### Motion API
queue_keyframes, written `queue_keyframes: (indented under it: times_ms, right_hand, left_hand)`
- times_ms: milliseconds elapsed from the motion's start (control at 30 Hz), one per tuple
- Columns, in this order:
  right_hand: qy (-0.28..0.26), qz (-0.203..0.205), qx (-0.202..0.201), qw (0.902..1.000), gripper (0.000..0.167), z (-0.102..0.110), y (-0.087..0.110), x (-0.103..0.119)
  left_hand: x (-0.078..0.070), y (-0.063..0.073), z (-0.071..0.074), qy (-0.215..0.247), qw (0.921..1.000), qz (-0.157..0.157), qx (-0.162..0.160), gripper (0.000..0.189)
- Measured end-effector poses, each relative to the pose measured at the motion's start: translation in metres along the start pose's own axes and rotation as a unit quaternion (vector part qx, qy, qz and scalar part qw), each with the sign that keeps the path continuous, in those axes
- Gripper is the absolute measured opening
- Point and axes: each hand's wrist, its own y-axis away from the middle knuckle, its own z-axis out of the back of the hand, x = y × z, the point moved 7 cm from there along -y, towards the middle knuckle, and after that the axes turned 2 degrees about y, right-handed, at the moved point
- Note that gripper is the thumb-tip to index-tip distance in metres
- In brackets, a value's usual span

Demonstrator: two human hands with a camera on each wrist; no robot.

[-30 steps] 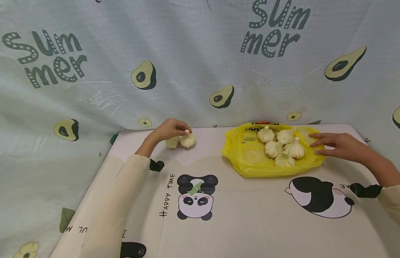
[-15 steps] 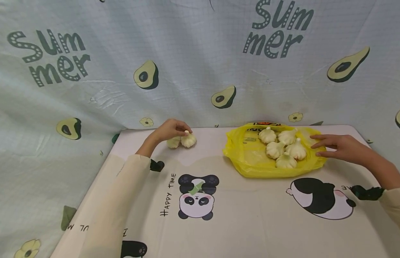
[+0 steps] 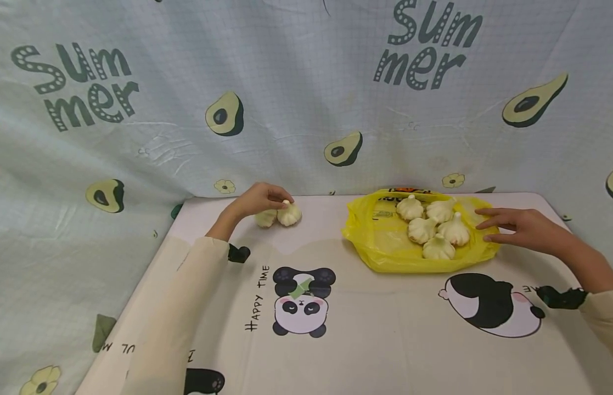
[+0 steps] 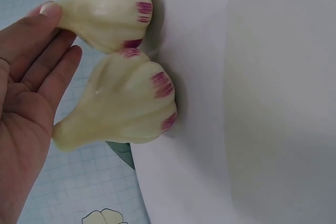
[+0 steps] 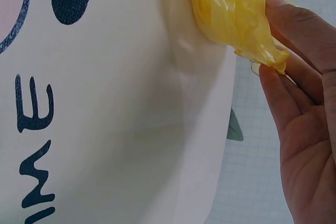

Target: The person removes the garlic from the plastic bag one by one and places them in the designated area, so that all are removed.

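At the back of the table, my left hand point(image 3: 260, 198) pinches the stem of a garlic bulb point(image 4: 113, 14) between thumb and fingers. A second garlic bulb point(image 4: 123, 98) stands right beside it, its stem close to the palm. Both bulbs have purple streaks at the base in the left wrist view. To the right, several garlic bulbs point(image 3: 438, 247) lie in an opened yellow plastic bag point(image 3: 385, 258). My right hand point(image 3: 526, 227) is at the bag's right edge, with the yellow film between its thumb and fingers in the right wrist view.
The table point(image 3: 365, 329) has a pale cover printed with pandas and lettering. Behind and to the left hangs a light cloth point(image 3: 281, 82) with avocado prints and "summer" lettering. Both forearms, in cream sleeves, reach forward over the table.
Both hands stay where they were, the left on its garlic bulb and the right at the bag's edge. Only the head view has shifted slightly.
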Motion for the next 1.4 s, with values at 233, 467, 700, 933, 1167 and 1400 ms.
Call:
queue_keyframes:
  times_ms: [233, 467, 700, 933, 1167, 1400]
  right_hand:
    - [-0.006, -0.010, 0.006, 0.9999, 0.030, -0.001, -0.001, 0.000]
    - [-0.012, -0.025, 0.025, 0.9993, 0.029, -0.003, -0.002, 0.001]
    - [-0.011, -0.031, 0.032, 0.9990, 0.029, -0.005, -0.003, -0.001]
    - [-0.064, -0.037, 0.017, 0.9971, 0.028, -0.007, 0.001, -0.005]
    - [-0.086, -0.049, 0.005, 0.9951, 0.028, -0.007, 0.004, -0.008]
    - [-0.095, -0.092, 0.031, 0.9907, 0.029, -0.013, 0.008, -0.012]
  left_hand:
    - [-0.010, 0.003, 0.007, 0.022, 0.9997, -0.012, -0.004, 0.030]
    - [-0.032, 0.004, 0.008, 0.028, 0.9987, -0.041, -0.011, 0.032]
    - [-0.064, 0.003, -0.003, 0.035, 0.9955, -0.088, -0.002, 0.030]
    - [-0.096, 0.001, -0.017, -0.007, 0.9903, -0.138, 0.012, 0.031]
    - [-0.119, -0.005, -0.030, -0.008, 0.9834, -0.180, 0.024, 0.030]
    - [-0.130, -0.013, -0.043, -0.001, 0.9799, -0.198, 0.027, 0.028]
